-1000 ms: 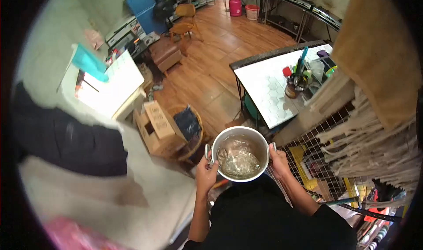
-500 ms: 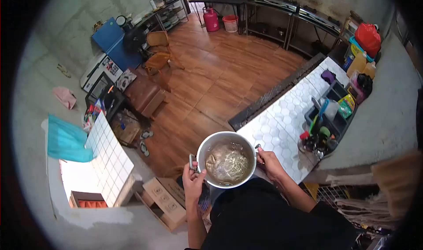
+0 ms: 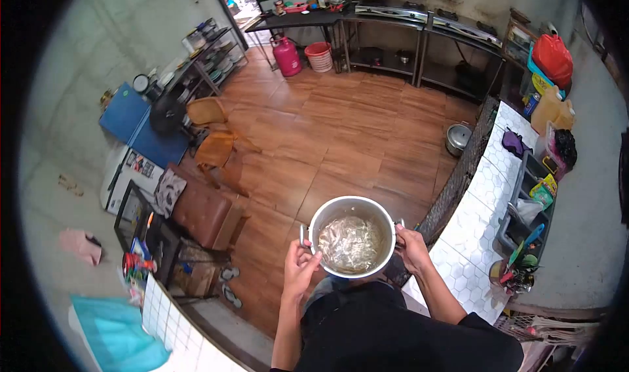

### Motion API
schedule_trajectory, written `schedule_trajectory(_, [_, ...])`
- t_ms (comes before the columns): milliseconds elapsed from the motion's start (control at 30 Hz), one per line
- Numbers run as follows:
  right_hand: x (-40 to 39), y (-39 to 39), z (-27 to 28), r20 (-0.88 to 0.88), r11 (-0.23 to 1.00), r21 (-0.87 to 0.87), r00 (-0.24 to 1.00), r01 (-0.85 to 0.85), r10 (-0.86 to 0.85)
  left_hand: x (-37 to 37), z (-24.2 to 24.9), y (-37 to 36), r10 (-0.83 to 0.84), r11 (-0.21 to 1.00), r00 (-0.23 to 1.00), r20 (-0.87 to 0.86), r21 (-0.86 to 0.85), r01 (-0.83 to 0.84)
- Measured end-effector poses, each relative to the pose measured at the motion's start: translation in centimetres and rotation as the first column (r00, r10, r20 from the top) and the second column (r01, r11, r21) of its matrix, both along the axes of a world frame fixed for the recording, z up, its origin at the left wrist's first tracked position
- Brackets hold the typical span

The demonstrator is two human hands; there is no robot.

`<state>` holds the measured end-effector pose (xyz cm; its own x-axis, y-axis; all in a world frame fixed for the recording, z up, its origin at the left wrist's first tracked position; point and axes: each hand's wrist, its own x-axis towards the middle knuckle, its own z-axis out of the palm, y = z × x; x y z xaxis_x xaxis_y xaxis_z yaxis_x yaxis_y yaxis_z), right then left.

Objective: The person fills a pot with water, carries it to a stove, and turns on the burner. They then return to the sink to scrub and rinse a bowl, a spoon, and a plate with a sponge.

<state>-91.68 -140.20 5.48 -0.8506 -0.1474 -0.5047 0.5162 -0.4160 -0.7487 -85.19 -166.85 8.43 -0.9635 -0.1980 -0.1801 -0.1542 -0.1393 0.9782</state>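
A round metal pot (image 3: 316,220) with two side handles is held in front of my body, above the floor. Clear, rippling water (image 3: 352,242) lies inside it, with light glinting on the surface. My left hand (image 3: 300,267) grips the left handle, its thumb against the pot's side. On the other side my right hand (image 3: 411,249) is closed around the right handle. The pot is roughly level, its mouth facing up.
To the right runs a white hexagon-tiled counter (image 3: 475,221) with a dark utensil tray (image 3: 508,231). A lidded pot (image 3: 458,138) sits on the floor beside it. Wooden chairs (image 3: 215,150) and a brown seat (image 3: 196,208) stand left. Stoves (image 3: 393,15) line the back; a pink gas cylinder (image 3: 285,56) stands nearby.
My view has shifted forward into the room, and the lidded floor pot has come into sight. The water pot stays in both hands; the cardboard box has left the view.
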Motion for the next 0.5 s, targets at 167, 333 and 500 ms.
schedule_trajectory(167, [-7.1,-1.5,-1.7,-0.025,0.986,-0.009,0.986,0.167,-0.167,-12.1,1.3,-2.9,-0.205,0.979,0.979,0.017,0.014,0.205])
schedule_trajectory(333, [-15.8,-1.0,-0.3,-0.041,0.968,0.062,0.969,0.244,-0.242,-24.1,1.3,-3.3,-0.373,0.928,0.928,0.01,0.016,0.373])
schedule_trajectory(500, [-24.5,2.3,-1.2,-0.069,0.899,0.095,0.904,0.427,-0.421,-35.7,0.4,0.4,-0.483,0.869,0.875,0.0,0.119,0.48])
